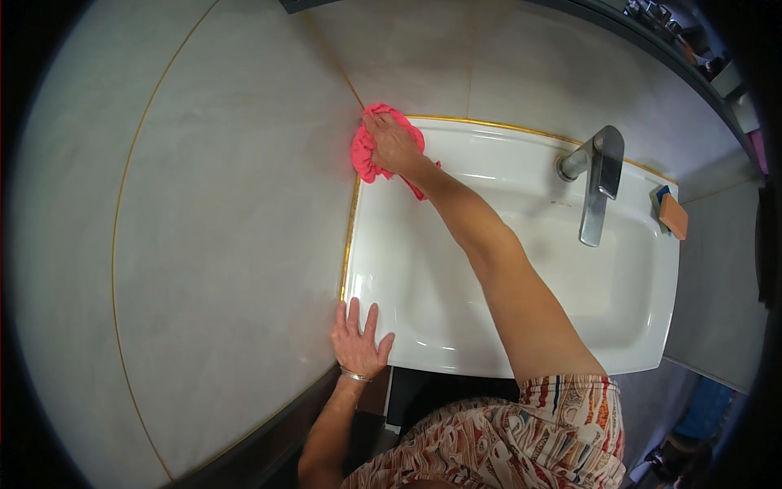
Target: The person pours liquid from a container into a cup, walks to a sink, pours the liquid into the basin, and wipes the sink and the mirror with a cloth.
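My right hand [394,145] presses a bunched pink cloth [364,153] onto the far left corner of the white sink [391,269], where its rim meets the tiled walls. The palm lies over the cloth, and a loose end of it hangs toward the basin. My left hand [358,346] rests on the near left corner of the rim with its fingers spread, touching the sink and holding nothing. A bracelet circles that wrist. Gold trim [351,236] runs along the seam between sink and wall.
A chrome faucet [599,187] stands on the sink's back edge, its spout over the basin. An orange soap bar [673,217] sits at the right rim beside something blue. Grey tiled wall [228,204] borders the left side, and a dark-edged shelf [652,49] curves above.
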### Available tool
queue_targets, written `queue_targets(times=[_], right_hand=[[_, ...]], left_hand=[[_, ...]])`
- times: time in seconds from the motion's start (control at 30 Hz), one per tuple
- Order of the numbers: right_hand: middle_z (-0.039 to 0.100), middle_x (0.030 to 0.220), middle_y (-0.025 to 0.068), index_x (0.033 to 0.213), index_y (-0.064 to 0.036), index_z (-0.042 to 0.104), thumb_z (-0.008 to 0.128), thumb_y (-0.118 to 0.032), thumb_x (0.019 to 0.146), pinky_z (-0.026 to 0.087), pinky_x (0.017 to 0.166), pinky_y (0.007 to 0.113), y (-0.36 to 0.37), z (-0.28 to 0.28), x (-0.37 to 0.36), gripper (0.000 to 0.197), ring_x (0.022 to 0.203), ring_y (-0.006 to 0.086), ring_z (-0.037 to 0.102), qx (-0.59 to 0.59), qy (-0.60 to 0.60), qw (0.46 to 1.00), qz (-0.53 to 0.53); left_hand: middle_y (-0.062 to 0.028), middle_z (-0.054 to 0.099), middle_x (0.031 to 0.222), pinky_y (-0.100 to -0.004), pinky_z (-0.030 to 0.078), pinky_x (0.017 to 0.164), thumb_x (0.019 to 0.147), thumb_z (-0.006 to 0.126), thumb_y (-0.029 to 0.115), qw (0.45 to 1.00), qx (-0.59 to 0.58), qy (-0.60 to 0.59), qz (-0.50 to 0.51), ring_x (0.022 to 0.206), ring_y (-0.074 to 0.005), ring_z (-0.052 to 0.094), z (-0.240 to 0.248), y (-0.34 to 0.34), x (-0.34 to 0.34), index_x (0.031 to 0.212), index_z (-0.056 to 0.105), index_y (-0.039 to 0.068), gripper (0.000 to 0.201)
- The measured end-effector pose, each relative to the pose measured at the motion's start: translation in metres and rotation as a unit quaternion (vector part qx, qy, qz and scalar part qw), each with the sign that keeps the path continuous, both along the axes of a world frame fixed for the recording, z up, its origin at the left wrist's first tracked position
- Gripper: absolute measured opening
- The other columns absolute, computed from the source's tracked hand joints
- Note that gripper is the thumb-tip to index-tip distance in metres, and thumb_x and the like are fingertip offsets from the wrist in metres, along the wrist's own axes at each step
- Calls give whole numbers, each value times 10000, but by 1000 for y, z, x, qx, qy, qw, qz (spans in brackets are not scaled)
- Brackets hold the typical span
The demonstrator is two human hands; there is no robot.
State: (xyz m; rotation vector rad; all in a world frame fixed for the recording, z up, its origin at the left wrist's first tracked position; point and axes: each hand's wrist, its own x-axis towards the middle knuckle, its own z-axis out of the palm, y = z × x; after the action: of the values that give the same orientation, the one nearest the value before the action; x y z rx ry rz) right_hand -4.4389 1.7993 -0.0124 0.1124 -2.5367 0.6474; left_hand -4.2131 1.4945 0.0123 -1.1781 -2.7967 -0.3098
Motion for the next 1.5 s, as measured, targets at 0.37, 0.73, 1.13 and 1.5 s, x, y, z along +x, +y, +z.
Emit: queue_targets(times=[0.37,0.73,1.13,1.5], right_hand=[[532,1027,251,1143,117,408,553,-49,611,379,911,405,-28,2,24,576,1023,377,452,-32,25,999,13],[534,1002,224,1122,30,436,654,-90,560,399,883,415,-10,0,19,615,1016,385,457,23,74,997,7],[557,956,182,1067,-21,498,590,-50,558,414,808,425,-65,4,81,519,950,362,490,-147,-21,982,113],[516,999,170,1031,1,485,571,0,636,413,835,401,-83,4,114,404,990,333,470,-30,-35,986,159]], left_hand=[[-185,320,1357,-490,318,880,769,573,393,1000,23,-7,20,1222,-417,297,2,3,-4,1263,456,108,582],[-165,339,1347,-477,319,882,760,584,389,999,31,-1,18,1228,-403,299,-2,0,1,1258,462,124,577],[-206,298,1379,-474,312,885,755,593,375,998,49,-5,32,1230,-411,302,1,-1,-2,1262,447,121,585],[-205,296,1386,-456,299,891,752,585,383,999,0,-7,33,1240,-400,296,-2,-3,-2,1276,434,126,603]])
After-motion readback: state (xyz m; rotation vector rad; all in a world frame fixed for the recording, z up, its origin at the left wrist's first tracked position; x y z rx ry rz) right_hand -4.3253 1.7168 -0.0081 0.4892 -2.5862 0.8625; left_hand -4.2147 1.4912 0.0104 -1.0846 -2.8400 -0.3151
